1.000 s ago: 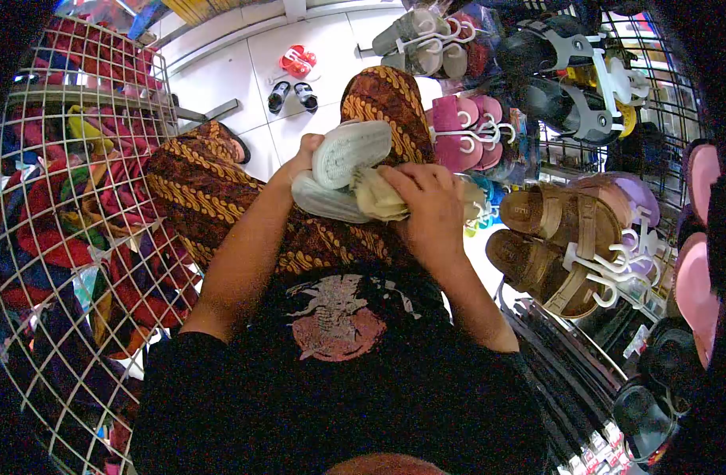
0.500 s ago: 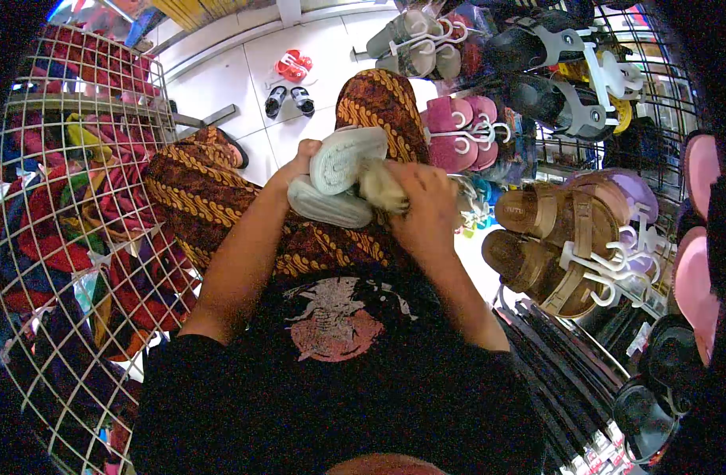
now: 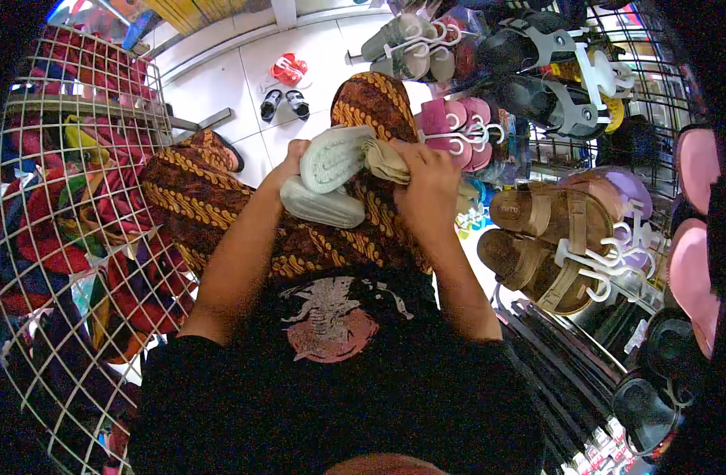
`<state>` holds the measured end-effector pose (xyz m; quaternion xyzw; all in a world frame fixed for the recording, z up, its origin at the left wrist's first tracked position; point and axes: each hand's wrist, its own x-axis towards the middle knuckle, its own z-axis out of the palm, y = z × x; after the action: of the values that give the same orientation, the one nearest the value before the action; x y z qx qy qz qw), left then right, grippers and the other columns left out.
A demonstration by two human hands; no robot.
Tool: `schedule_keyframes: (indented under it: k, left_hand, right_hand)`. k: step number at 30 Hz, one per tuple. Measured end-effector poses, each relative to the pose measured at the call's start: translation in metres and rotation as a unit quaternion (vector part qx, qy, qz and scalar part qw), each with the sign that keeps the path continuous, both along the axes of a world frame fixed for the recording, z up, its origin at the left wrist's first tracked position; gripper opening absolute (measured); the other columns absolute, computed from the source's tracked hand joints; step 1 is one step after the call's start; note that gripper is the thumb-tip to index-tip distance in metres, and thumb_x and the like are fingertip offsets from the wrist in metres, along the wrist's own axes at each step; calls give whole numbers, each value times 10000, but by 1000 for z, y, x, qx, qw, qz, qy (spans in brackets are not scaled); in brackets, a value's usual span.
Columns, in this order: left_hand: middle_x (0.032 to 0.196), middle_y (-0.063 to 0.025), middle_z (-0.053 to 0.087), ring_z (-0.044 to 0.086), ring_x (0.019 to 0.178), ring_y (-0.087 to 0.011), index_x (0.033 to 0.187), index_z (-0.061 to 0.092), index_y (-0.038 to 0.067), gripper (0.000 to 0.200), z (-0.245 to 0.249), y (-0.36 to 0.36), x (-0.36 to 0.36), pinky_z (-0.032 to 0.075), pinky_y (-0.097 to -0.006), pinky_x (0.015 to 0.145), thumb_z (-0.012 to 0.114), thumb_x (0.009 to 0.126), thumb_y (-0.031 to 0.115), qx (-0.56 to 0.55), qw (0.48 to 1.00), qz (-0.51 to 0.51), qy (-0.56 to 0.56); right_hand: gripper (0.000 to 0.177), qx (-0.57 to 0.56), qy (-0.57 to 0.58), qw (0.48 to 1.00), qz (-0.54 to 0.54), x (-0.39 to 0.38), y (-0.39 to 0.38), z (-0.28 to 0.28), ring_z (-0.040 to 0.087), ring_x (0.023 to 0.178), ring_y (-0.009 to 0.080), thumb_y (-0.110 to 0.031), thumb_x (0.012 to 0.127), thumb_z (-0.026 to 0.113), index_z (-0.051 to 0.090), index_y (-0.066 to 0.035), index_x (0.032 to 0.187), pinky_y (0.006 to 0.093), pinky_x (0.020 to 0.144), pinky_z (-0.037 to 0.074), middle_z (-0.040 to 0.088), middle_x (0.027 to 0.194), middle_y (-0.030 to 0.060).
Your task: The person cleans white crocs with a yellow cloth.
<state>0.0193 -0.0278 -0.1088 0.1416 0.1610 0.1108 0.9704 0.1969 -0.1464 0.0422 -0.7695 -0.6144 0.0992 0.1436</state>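
Note:
A pair of pale grey-white sandals (image 3: 329, 164) is held above my lap, their undersides turned up and one overlapping the other. My left hand (image 3: 294, 161) grips them at their left edge, its fingers mostly hidden behind them. Bunched in my right hand (image 3: 428, 178) is a folded beige cloth (image 3: 385, 161), which is at the right edge of the upper sandal. The right fingers are closed around the cloth. Patterned brown trousers (image 3: 197, 186) lie beneath both hands.
A wire basket (image 3: 86, 222) of colourful fabric items stands at left. Brown sandals (image 3: 549, 245), pink slippers (image 3: 462, 134) and black sandals (image 3: 541, 75) hang at right. Small red sandals (image 3: 288, 70) and small black sandals (image 3: 285, 104) lie on the white tiled floor (image 3: 212, 87).
The cloth and my right hand, blurred earlier, now appear sharper, with the cloth slightly higher by the upper sandal. The sandals have shifted slightly left in view, as has the surrounding scene.

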Motion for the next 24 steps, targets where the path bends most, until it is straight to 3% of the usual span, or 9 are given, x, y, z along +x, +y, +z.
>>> schedule_keyframes:
  k: [1,6,10,13,14,17,18,22,24]
  left_hand:
    - [1409,-174,475,565,1186,-300,1482,331,115,978,1,1,0,488,-422,988,633,712,636,3,1000,0,1]
    - [1395,-173,490,577,1168,-299,1479,337,116,968,5,-1,-6,500,-421,972,626,720,644,3,1000,-1,16]
    - [1383,-171,501,587,1154,-299,1477,343,117,961,8,-3,-11,509,-420,959,620,726,650,3,1000,-2,24]
    - [1375,-171,510,594,1144,-298,1475,347,118,956,16,-4,-10,516,-419,950,616,731,654,5,999,-3,36]
    - [1372,-170,513,596,1140,-298,1474,348,118,954,20,-5,-9,519,-419,946,614,733,656,7,999,-2,42]
    - [1364,-170,522,603,1130,-298,1473,352,118,949,33,-9,-2,526,-418,937,610,737,660,14,998,7,60]
    - [1361,-169,525,606,1126,-297,1472,353,119,947,38,-12,1,528,-418,934,609,739,662,19,997,14,71]
    - [1360,-166,526,607,1123,-295,1470,355,117,944,30,-5,-4,529,-419,933,628,734,641,6,998,3,61]
    - [1359,-165,527,608,1121,-295,1469,355,116,942,27,-4,-7,530,-419,932,637,732,631,3,998,3,63]
  right_hand:
    - [669,1,-31,999,-12,-1,2,4,524,1068,293,30,557,710,619,-163,1191,437,946,383,612,1130,45]
    - [605,57,21,995,84,-20,-4,11,541,1051,307,5,598,698,619,-161,1175,432,911,403,617,1105,64]
    - [523,-137,-9,990,-45,13,7,-5,568,1030,399,-21,641,690,613,-119,1149,455,875,458,635,1058,164]
    - [438,-131,82,978,-137,20,7,1,621,982,398,-109,735,658,600,-108,1170,490,816,516,648,1066,202]
    - [471,-90,137,978,-129,24,2,-8,585,1068,404,-115,713,671,596,-105,1178,494,887,489,626,1131,213]
    - [499,83,149,985,35,4,-11,2,551,1106,402,-120,684,692,597,-106,1174,488,943,454,614,1141,194]
    - [557,132,155,973,105,-6,-6,15,567,1038,402,67,627,642,574,-48,1167,457,915,450,621,1103,179]
    - [594,14,44,998,40,6,-3,-14,563,1045,405,76,642,639,554,-55,1215,454,911,451,613,1138,185]
    - [605,25,65,998,-7,17,0,-22,561,1052,404,59,643,660,554,-62,1226,457,919,445,611,1148,184]
